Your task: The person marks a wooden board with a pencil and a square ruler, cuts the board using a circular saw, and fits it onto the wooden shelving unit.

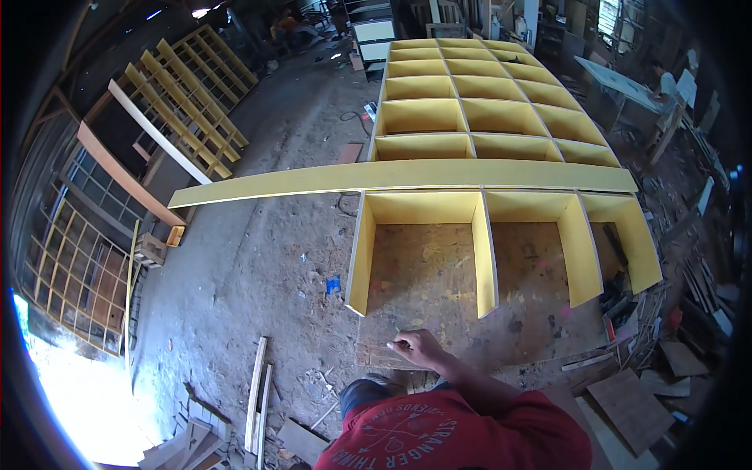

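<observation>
My right hand [419, 348] is held in front of my body, over the near edge of a stained wooden board [415, 266]. Its fingers are curled closed; anything small inside them is too hidden to make out. My left hand is out of view. Just beyond the right hand stands a large yellow shelf frame [486, 258], divided into several open compartments and resting on the board. A long yellow plank [407, 177] lies crosswise over the frame and juts out far to the left.
More yellow grid frames [188, 102] lean along the left wall. Loose wooden strips [257, 384] lie on the dirt floor near my feet. Offcuts [630, 407] and scraps are heaped at the right. A person [667, 88] is by a pale panel [619, 82] at the far right.
</observation>
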A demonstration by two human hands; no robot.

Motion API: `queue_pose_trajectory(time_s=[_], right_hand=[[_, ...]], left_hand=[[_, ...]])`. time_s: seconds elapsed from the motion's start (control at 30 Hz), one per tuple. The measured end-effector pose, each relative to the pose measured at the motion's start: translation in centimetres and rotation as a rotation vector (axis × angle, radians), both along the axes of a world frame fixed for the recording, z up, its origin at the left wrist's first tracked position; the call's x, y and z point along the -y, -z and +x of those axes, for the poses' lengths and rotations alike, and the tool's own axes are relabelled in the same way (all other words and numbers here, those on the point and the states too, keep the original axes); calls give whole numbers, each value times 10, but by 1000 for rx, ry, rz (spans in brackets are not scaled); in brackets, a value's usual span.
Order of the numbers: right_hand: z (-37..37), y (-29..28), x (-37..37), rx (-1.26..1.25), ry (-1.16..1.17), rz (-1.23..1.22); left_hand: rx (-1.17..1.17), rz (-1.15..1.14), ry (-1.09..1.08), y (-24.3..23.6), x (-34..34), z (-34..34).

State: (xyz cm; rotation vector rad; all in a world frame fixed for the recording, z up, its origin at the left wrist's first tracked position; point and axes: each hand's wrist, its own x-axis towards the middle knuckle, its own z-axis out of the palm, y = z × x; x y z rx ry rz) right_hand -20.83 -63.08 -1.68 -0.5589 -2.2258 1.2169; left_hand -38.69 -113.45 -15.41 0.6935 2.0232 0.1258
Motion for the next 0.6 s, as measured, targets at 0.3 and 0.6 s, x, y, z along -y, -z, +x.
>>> queue_pose_trajectory(time_s=[0.3, 0.6], right_hand=[[-51, -19, 26, 10, 261, -186], [-204, -52, 26, -107, 799, 27]], left_hand=[[-74, 65, -231, 44, -34, -169], [-111, 281, 87, 86, -56, -389]])
